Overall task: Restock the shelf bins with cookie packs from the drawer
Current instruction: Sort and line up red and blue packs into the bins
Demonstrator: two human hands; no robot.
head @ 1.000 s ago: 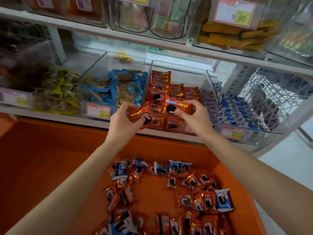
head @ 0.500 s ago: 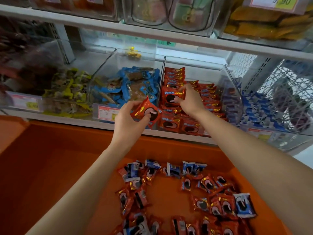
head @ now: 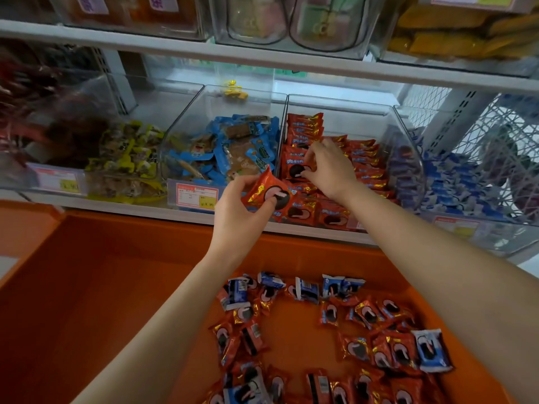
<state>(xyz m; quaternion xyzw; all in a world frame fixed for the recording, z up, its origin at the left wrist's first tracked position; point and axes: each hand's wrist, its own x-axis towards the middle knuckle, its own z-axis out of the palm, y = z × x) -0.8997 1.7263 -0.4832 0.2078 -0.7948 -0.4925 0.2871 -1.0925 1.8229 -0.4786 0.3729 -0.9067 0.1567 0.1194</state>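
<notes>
Shiny red cookie pack (head: 266,191), dark cookie printed on it, sits tilted at twelve o'clock of the orange drawer (head: 116,287), just before the clear bin (head: 338,111), left hand (head: 237,208) raised and pinching it between thumb and fingers, right hand (head: 331,170) reaching into the bin, fingertips gripping a second red pack (head: 296,168).

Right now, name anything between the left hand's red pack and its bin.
Only the right hand, pinching another pack inside the clear bin. Nothing else separates the red cookie pack in the left hand from it.
</notes>
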